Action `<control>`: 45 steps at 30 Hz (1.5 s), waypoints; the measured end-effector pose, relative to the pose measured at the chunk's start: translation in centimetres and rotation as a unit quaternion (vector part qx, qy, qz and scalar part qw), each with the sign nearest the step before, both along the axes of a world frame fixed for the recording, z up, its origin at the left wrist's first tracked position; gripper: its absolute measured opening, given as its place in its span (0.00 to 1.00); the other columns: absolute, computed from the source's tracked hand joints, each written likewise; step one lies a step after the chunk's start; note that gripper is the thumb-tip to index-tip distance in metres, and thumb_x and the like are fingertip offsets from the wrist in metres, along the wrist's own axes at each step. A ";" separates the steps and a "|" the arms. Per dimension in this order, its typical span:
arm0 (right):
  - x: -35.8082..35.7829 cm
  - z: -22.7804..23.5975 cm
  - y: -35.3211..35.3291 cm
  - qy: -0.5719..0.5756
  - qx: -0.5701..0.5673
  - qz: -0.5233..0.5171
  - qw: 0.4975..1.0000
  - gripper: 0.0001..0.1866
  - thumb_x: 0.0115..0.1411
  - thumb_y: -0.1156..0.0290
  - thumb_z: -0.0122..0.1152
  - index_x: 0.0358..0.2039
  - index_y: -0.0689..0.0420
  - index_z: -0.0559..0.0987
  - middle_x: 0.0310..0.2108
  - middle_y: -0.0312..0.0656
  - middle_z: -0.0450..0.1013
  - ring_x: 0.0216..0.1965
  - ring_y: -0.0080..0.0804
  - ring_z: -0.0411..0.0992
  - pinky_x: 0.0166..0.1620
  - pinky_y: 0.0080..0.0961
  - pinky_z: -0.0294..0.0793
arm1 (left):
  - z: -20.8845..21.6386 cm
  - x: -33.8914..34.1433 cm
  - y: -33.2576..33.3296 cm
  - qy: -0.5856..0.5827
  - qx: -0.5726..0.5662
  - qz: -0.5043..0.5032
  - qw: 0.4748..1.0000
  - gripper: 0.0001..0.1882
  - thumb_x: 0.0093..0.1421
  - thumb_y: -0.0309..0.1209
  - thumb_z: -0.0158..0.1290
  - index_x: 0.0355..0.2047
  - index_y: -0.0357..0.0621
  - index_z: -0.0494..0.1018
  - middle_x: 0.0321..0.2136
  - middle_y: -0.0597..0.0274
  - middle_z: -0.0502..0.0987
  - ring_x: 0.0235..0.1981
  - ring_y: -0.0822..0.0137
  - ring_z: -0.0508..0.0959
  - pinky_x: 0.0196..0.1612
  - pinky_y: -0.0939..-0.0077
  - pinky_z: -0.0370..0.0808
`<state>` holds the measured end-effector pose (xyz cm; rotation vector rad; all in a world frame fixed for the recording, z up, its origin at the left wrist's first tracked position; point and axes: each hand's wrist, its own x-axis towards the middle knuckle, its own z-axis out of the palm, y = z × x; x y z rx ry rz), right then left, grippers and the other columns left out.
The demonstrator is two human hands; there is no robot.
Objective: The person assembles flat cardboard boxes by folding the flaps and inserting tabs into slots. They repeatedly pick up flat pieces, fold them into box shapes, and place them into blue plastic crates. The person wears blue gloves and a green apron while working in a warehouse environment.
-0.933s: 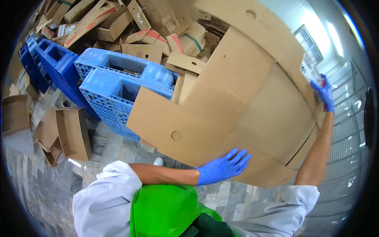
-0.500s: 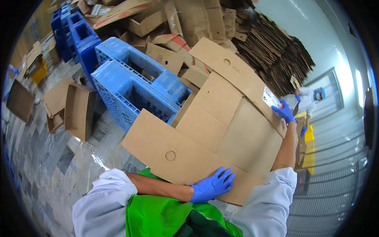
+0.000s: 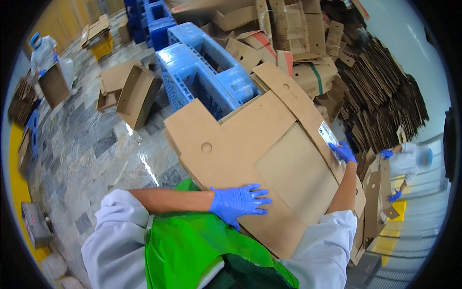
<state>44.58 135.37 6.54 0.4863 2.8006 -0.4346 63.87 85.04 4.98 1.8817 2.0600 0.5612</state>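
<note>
A large flattened brown cardboard box (image 3: 260,149) with round holes and a white label is held out in front of my chest. My left hand (image 3: 238,202), in a blue glove, lies flat with spread fingers on its near edge. My right hand (image 3: 343,151), also gloved in blue, grips the far right edge beside the label. I wear white sleeves and a green apron (image 3: 202,250).
Blue plastic pallets (image 3: 207,72) lie behind the box on a glossy grey stone floor (image 3: 91,144). Tall stacks of flattened cardboard (image 3: 385,96) fill the right. An open carton (image 3: 137,94) lies on the left. One person (image 3: 409,164) works at the right, another (image 3: 45,53) at far left.
The cardboard has come lower and closer to my chest while the view swung left. My left hand stays flat on the near edge and my right hand keeps the far edge.
</note>
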 end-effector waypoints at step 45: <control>2.6 -4.2 4.1 0.123 -0.024 0.059 0.990 0.37 0.53 0.39 0.66 0.41 0.67 0.79 0.34 0.46 0.76 0.35 0.32 0.71 0.41 0.30 0.71 | 0.2 2.8 0.1 0.012 0.006 0.082 0.997 0.58 0.33 0.51 0.74 0.67 0.68 0.61 0.71 0.59 0.53 0.71 0.50 0.51 0.71 0.49 0.48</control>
